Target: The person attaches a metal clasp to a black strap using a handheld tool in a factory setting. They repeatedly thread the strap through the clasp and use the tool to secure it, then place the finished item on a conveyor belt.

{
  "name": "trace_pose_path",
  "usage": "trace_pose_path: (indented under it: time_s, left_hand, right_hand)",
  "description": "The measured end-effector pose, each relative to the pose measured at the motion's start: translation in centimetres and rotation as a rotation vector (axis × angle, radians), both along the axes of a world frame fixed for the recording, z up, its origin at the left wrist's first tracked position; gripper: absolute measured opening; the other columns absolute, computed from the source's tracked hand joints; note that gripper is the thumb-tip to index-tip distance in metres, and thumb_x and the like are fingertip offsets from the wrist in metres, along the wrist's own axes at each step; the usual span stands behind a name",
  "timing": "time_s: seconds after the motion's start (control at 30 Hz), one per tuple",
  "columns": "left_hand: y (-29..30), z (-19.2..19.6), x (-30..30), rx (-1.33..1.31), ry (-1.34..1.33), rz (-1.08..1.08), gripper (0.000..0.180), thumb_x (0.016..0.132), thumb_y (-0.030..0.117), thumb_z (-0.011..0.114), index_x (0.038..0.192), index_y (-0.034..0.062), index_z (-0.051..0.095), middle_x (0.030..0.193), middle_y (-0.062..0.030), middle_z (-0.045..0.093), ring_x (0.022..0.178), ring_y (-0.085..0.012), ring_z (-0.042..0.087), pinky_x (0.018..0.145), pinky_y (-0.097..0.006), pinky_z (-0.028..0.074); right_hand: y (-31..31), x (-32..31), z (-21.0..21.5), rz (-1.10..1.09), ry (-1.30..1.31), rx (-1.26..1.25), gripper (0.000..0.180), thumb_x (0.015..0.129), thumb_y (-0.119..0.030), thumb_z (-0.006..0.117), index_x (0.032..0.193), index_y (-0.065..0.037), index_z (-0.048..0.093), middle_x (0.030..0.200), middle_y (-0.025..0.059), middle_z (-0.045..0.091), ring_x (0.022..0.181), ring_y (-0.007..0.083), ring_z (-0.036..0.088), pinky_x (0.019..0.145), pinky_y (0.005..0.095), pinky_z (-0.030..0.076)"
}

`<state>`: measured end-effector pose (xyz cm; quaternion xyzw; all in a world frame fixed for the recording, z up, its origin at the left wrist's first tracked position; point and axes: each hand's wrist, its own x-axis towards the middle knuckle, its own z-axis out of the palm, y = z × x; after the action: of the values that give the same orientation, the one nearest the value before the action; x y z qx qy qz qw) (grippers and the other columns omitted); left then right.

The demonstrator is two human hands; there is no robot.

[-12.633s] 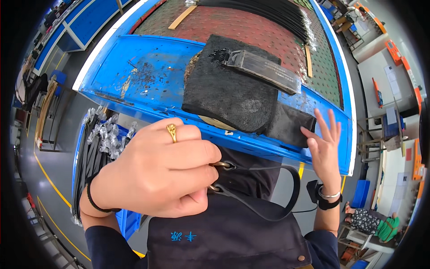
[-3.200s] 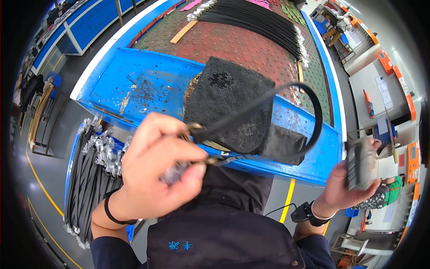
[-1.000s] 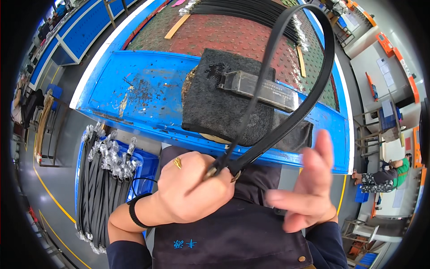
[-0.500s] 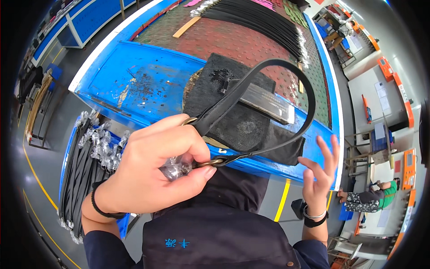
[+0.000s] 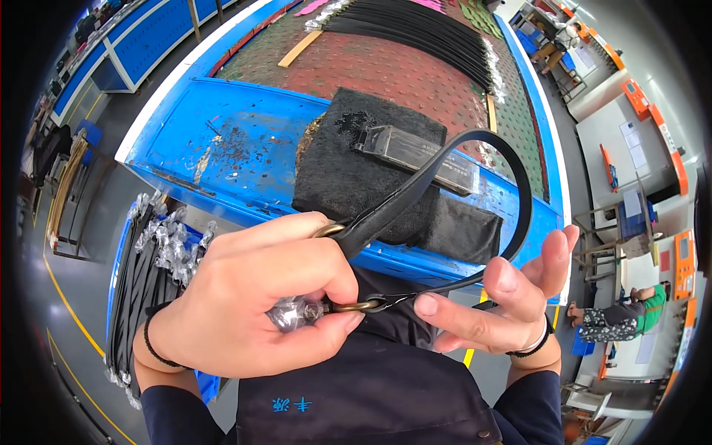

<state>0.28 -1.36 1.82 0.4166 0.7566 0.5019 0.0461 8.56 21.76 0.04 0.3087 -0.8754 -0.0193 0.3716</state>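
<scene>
A black leather bag strap [image 5: 525, 193] bends into a loop in front of me, its two ends brought together. My left hand [image 5: 252, 297] pinches both ends by their brass-coloured rings [image 5: 360, 305]. Clear plastic wrap [image 5: 293, 314] bulges out of that grip, around hardware that is partly hidden. On the other side, my right hand [image 5: 504, 304] holds nothing, its fingers apart. One fingertip lies close below the strap's lower run; whether it touches, I cannot tell.
On the blue table edge [image 5: 267, 111] lie dark cloth pads [image 5: 334, 163] with a clear-topped block [image 5: 423, 159] on them. Several black straps [image 5: 415, 33] lie farther back. More plastic-tipped straps [image 5: 141, 297] fill a bin at lower left. A person in green [image 5: 630, 319] bends at far right.
My right hand has moved in and down, toward the strap's lower run. The strap loop has dropped and shifted slightly right. My left hand has kept its pinch.
</scene>
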Motion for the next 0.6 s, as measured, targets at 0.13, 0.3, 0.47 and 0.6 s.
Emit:
trace_pose_path:
  time_s: [0.13,0.3,0.47,0.6]
  left_hand:
    - [-0.2,-0.4,-0.1,0.038,0.029,0.007,0.014,0.055,0.007,0.070,0.061,0.0074,0.057,0.058,-0.0022,0.054,0.051,-0.0145,0.045,0.045,-0.026,0.032]
    - [-0.5,-0.7,0.0,0.027,0.123,0.075,0.014,0.054,0.008,0.070,0.063,0.0078,0.060,0.058,-0.0043,0.052,0.050,-0.0154,0.046,0.045,-0.026,0.033]
    - [-0.5,-1.0,0.0,0.003,0.255,0.078,0.016,0.052,0.008,0.071,0.064,0.0089,0.060,0.060,-0.0052,0.051,0.050,-0.0168,0.048,0.044,-0.026,0.034]
    - [-0.2,-1.1,0.0,-0.042,0.300,0.040,0.016,0.053,0.009,0.071,0.065,0.0093,0.060,0.060,-0.0053,0.050,0.050,-0.0172,0.048,0.044,-0.026,0.034]
  right_hand:
    - [1.5,1.1,-0.2,0.075,0.067,-0.088,0.034,0.085,-0.051,0.041,0.103,-0.033,0.063,0.123,-0.0047,0.047,0.129,0.0275,0.023,0.107,0.0523,0.009]
    - [5.4,4.1,-4.4,-0.166,-0.162,-0.313,0.034,0.088,-0.043,0.044,0.100,-0.020,0.066,0.117,0.0088,0.050,0.125,0.0313,0.031,0.105,0.0510,0.016]
    - [6.9,3.8,-8.4,-0.516,-0.504,-0.253,0.029,0.079,-0.028,0.056,0.100,-0.010,0.065,0.122,0.0158,0.047,0.123,0.0363,0.032,0.103,0.0528,0.017]
    - [6.8,4.4,-5.6,-0.405,-0.450,-0.337,0.026,0.080,-0.028,0.055,0.092,-0.008,0.067,0.108,0.0139,0.056,0.115,0.0343,0.043,0.101,0.0524,0.023]
